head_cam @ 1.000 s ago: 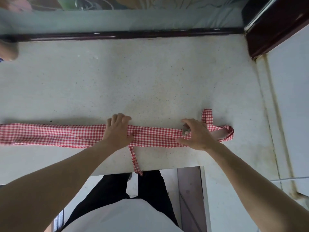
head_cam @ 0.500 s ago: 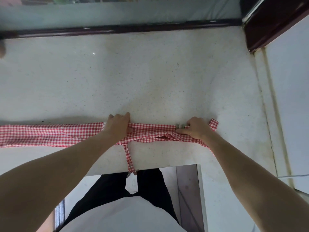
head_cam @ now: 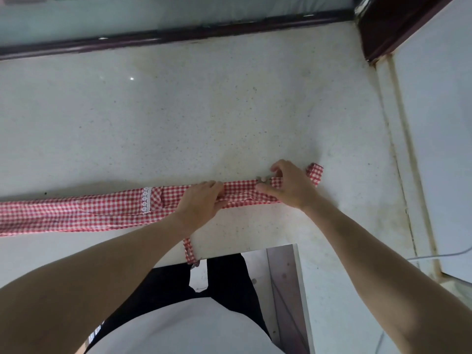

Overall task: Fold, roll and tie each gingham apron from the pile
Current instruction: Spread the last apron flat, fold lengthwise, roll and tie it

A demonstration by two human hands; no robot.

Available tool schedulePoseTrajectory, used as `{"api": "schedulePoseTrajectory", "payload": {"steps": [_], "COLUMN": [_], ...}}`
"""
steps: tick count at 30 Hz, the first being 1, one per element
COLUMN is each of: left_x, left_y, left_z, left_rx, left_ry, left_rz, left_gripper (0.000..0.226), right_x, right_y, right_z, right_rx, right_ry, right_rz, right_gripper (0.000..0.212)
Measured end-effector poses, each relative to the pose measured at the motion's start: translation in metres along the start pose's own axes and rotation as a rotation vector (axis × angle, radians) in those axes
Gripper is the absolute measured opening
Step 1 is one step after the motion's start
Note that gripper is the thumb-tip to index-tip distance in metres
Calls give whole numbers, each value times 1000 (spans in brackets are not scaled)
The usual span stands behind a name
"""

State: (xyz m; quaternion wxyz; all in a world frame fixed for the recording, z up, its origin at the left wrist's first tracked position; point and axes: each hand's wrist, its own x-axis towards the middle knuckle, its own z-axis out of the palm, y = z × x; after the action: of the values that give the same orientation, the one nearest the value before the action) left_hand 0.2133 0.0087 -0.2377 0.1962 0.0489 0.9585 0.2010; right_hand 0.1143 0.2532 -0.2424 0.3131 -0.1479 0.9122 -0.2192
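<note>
apron (head_cam: 102,209) folded in a strip on counter (head_cam: 204,111); left hand (head_cam: 201,203) grips its fold; right hand (head_cam: 288,185) pinches its end

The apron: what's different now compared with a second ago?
The right hand, flat before, now pinches the apron at its right end, and the strap loop there is folded in. The left hand still holds the middle; a tie still hangs off the counter.

The apron (head_cam: 84,213) is red-and-white gingham, crossed by a strip of white lace trim (head_cam: 146,200). The table (head_cam: 204,118) is pale off-white with fine dark speckles, edged at the far side by a dark maroon frame (head_cam: 178,34).
</note>
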Motion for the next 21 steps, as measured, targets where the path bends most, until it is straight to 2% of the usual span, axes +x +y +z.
{"api": "schedulePoseTrajectory", "payload": {"steps": [2, 4, 6, 9, 14, 15, 18, 19, 21], "left_x": [0, -1, -2, -5, -8, -9, -11, -11, -7], "left_y": [2, 6, 8, 4, -3, -5, -7, -3, 3], "left_z": [-4, -3, 0, 5, 9, 11, 16, 16, 11], "left_rx": [-10, -28, 12, 79, 111, 110, 184, 213, 187], "left_ry": [57, 111, 87, -20, 13, -5, -146, -185, -244], "left_rz": [53, 129, 134, 28, 14, -2, -55, -71, -147], "left_gripper": [14, 21, 24, 28, 9, 11, 52, 58, 56], "right_x": [-2, -2, -1, -1, 0, 1, 4, 3, 0], "right_y": [-6, -7, -5, -5, 0, 2, 7, 9, 16], "right_z": [6, 15, 20, 17, 2, -1, -12, -16, -26], "right_rx": [-114, -297, -334, -235, -228, -232, -318, -382, -464], "right_ry": [-8, -31, -35, -76, -153, -166, -166, -172, -173], "right_rz": [-109, -205, -237, -217, -81, -39, 13, 22, 71], "right_gripper": [89, 93, 86, 63, 43, 41, 37, 35, 22]}}
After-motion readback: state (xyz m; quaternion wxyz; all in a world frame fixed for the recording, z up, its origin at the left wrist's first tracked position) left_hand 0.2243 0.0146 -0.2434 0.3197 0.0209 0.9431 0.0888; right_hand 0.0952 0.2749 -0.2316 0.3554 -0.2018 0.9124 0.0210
